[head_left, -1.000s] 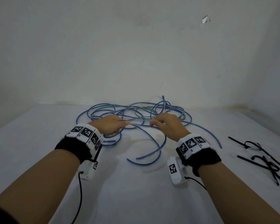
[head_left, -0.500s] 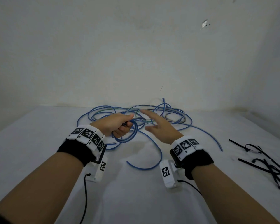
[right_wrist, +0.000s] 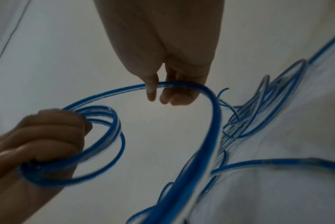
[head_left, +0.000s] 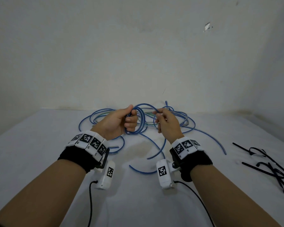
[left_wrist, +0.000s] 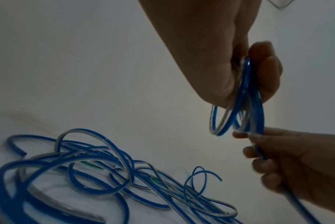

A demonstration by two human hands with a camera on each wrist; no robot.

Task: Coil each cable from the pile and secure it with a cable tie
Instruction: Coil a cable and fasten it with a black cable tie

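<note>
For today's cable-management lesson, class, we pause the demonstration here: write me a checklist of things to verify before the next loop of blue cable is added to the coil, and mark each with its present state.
1. Coil held firmly: the left hand grips the coil of blue loops. Ok.
2. Feed strand under control: the right hand pinches the strand that leads into the coil. Ok.
3. Loops even in size: they overlap closely in the right wrist view. Ok.
4. Remaining cable free of snags: it runs into the tangled pile. Cannot tell.
5. Cable ties at hand: they lie on the table to the right. Ok.
6. Coil finished and ready for tying: much cable lies loose. Not ok.
</note>
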